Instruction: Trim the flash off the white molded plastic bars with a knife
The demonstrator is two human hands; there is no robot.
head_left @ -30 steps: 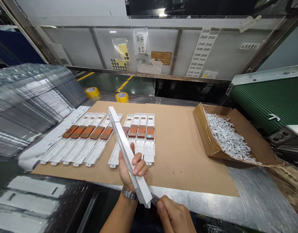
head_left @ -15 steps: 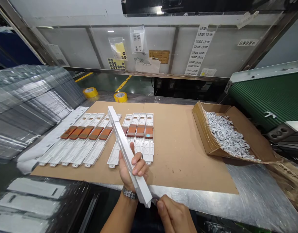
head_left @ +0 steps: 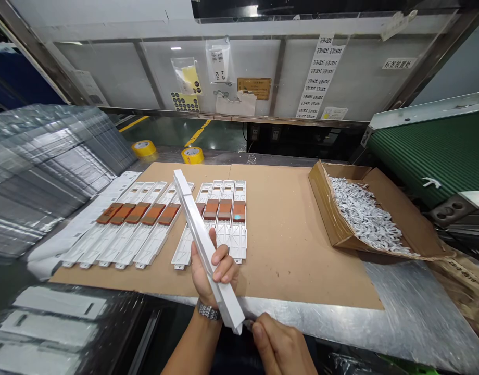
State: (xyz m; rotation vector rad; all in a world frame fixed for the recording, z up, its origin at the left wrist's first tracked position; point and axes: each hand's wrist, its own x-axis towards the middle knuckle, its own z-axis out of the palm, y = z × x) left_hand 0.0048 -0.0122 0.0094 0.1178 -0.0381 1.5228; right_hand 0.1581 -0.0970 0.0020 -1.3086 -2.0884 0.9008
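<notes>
My left hand (head_left: 214,273) is wrapped round a long white plastic strip (head_left: 198,234) held on edge, slanting from the near table edge up over the cardboard sheet (head_left: 294,239). My right hand (head_left: 280,346) is closed in a pinch at the strip's near end; what its fingertips hold is hidden. On the cardboard behind the strip lie two groups of flat white trays with brown inserts (head_left: 141,213), one group at the left, one just right of the strip (head_left: 226,211).
An open cardboard box (head_left: 333,224) of small white plastic pieces sits at the right. Two yellow tape rolls (head_left: 192,154) stand at the back. Stacks of clear trays (head_left: 48,161) fill the left. A green conveyor belt (head_left: 430,151) runs at far right.
</notes>
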